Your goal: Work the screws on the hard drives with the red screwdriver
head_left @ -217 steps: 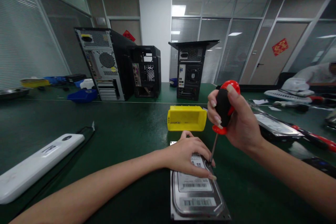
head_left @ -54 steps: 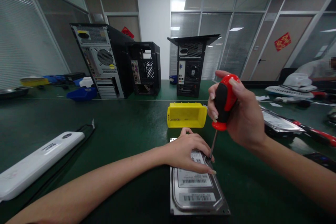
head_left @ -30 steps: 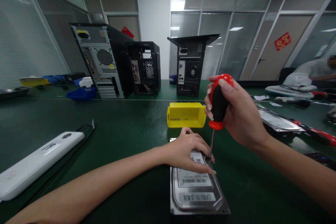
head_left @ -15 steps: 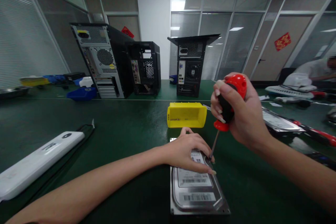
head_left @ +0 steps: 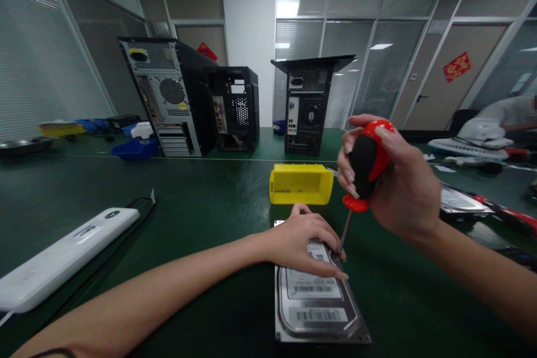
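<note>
A silver hard drive [head_left: 319, 302] with white barcode labels lies flat on the green table in front of me. My left hand [head_left: 308, 243] reaches across its far half and grips it, with the thumb and fingertips towards the right edge. In my right hand [head_left: 390, 179] is a screwdriver [head_left: 364, 159] with a thick red and black handle. Its thin shaft slants down to the drive's right edge, close beside my left fingertips. The exact contact of the tip is too small to make out.
Just beyond the drive stands a yellow bin [head_left: 301, 185]. Computer cases [head_left: 172, 100] line the back. At left lies a white power strip [head_left: 71, 257] with a cable. Another hard drive [head_left: 461, 199] and red-handled tools [head_left: 509, 215] are at right. A person in white [head_left: 518, 114] sits farther off.
My right hand's grip on the screwdriver handle has shifted, the thumb higher and the fingers looser. The left hand and the drive keep their places; the whole view has slid slightly.
</note>
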